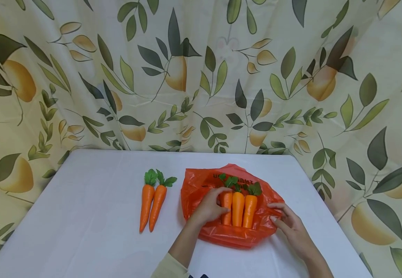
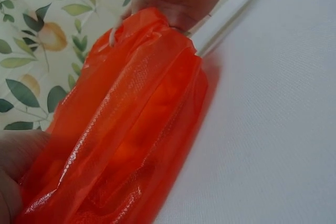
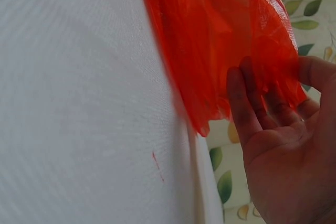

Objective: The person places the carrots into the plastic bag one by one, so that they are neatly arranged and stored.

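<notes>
A red plastic bag [image 1: 221,235] lies spread on the white table with its mouth turned up. Three orange carrots with green leafy tops rest side by side in it. My left hand [image 1: 208,207] grips the leftmost carrot [image 1: 226,210], thumb and fingers around its upper part. Beside it lie the middle carrot [image 1: 237,210] and the right carrot [image 1: 250,212]. At the bag's right side, my right hand [image 1: 292,227] pinches the plastic between thumb and fingers; the right wrist view shows its fingers [image 3: 239,100] against the red film. The carrots' lower tips are hidden behind the bag's front fold.
Two more carrots, one on the left [image 1: 146,204] and one beside it [image 1: 158,204], lie on the table [image 1: 93,216] left of the bag. A curtain [image 1: 201,77] printed with fruit and leaves hangs behind the table's back edge and along both sides.
</notes>
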### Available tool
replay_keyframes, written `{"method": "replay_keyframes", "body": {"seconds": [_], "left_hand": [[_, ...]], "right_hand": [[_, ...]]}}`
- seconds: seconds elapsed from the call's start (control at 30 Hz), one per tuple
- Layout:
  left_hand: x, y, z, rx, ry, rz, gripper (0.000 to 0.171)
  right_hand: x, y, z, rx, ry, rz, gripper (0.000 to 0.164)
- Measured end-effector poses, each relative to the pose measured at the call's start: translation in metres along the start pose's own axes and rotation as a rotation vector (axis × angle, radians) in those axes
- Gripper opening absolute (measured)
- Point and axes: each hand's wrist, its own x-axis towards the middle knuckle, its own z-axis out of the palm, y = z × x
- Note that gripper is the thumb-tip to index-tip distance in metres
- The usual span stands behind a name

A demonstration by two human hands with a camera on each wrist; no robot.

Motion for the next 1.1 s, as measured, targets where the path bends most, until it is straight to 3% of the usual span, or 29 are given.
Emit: {"method": "replay_keyframes", "body": {"seconds": [0.2, 0.6, 0.73, 1.1], "left_hand": [[0.003, -0.001, 0.0, 0.006, 0.002, -0.025, 0.058], [0.007, -0.01, 0.0, 0.029, 0.001, 0.038, 0.056], [0.006, -0.009, 0.0, 0.035, -0.003, 0.017, 0.056], [0.002, 0.003, -0.007, 0.02, 0.023, -0.016, 0.055]], "right_hand": [[0.001, 0.001, -0.001, -0.003, -0.002, -0.01, 0.03], [-0.001, -0.001, 0.0, 0.042, -0.015, -0.045, 0.029], [-0.001, -0.001, 0.0, 0.043, -0.022, -0.071, 0.03], [-0.001, 0.0, -0.002, 0.019, -0.014, -0.026, 0.03]]}}
